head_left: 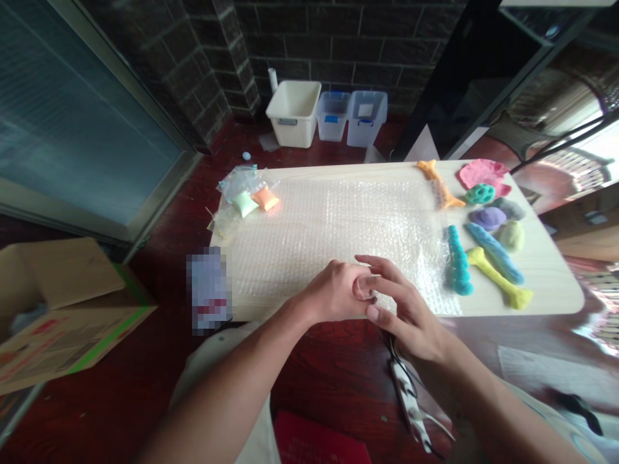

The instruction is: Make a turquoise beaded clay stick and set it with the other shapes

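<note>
My left hand (pixel 340 291) is closed in a loose fist above the front edge of the table. Something small, pale and see-through shows by its thumb, but I cannot make out what it is. My right hand (pixel 409 308) meets it from the right, fingers apart and curved over the left fist, thumb below. Under both hands lies a sheet of bubble wrap (pixel 309 225) spread over the table. To the right are modelled clay shapes: a turquoise beaded strip (pixel 457 261), a yellow bone shape (pixel 500 278) and a blue stick (pixel 496 252).
More clay pieces, orange (pixel 439 183), pink (pixel 483 175) and purple (pixel 487 218), sit at the table's right. Green (pixel 244 204) and orange packets (pixel 265 198) lie far left. Bins (pixel 293 116) stand by the wall, a cardboard box (pixel 72 309) at left, a power strip (pixel 410 406) below.
</note>
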The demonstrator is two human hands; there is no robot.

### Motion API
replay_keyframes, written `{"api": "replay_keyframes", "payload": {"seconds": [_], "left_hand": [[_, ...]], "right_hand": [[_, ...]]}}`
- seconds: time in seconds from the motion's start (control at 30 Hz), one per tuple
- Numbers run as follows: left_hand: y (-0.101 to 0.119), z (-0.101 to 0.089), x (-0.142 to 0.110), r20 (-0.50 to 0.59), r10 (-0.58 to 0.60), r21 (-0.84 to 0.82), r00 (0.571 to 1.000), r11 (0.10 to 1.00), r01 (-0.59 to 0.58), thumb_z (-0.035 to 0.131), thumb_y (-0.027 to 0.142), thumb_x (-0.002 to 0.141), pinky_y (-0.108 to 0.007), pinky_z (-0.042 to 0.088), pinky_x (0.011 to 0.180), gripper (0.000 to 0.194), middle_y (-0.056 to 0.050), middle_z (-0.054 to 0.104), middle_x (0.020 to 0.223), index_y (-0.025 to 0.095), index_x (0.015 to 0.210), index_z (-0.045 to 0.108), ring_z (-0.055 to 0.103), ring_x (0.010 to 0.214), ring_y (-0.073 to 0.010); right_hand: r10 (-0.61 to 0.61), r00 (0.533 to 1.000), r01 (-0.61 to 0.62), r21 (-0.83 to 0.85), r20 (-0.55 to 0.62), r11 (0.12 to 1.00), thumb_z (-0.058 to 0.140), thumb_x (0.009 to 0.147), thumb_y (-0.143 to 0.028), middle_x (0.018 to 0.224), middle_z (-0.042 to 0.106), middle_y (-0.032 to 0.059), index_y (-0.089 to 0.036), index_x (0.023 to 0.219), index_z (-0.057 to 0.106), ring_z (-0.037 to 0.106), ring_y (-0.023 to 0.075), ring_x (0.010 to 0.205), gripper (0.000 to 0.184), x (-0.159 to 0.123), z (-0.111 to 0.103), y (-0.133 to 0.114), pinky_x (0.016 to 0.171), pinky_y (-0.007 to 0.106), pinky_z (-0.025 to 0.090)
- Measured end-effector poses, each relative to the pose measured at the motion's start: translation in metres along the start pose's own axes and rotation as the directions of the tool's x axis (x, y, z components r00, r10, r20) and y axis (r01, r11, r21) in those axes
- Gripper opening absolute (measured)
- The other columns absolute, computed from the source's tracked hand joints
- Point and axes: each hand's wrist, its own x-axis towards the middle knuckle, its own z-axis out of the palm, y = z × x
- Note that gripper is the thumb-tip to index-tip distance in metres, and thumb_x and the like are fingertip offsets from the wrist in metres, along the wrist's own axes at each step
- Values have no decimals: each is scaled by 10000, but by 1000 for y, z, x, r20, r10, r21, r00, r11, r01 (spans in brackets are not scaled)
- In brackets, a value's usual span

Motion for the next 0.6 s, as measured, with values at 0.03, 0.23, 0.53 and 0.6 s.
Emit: {"api": "replay_keyframes", "payload": {"seconds": [0.03,0.23,0.53,0.6], "left_hand": [[0,-1,0,38,2,-41,999,999,0,721,256,748,-272,369,589,239,37,574,630,208,634,516,528,610,-121],[-4,-3,2,285,45,-305,958,951,46,767,315,751,-268,387,559,334,44,519,619,212,619,478,496,597,-114],[-10,22,10,-83,27,-31,996,999,-29,685,291,914,-289,473,701,134,-50,745,911,176,977,655,677,788,-174],[-11,23,9,-38,13,-62,999,998,-15,667,316,959,-301,504,738,151,-75,775,970,175,1012,669,719,853,-200]], "right_hand": [[-8,1000,7,9,18,1000,657,977,-507,1502,537,127,-257,1078,739,541,391,1377,283,-1,-2,-1,1116,550,486],[7,999,-13,129,40,992,654,975,-547,1571,492,103,-296,1178,721,527,387,1411,330,-6,2,-3,1126,549,493],[159,895,-172,6,-418,985,707,981,-397,1144,738,96,-268,963,824,696,288,1111,175,-2,8,21,987,467,545],[255,862,-208,153,-437,966,757,940,-422,1113,754,98,-254,884,829,687,301,1157,191,0,9,26,1027,481,527]]}}
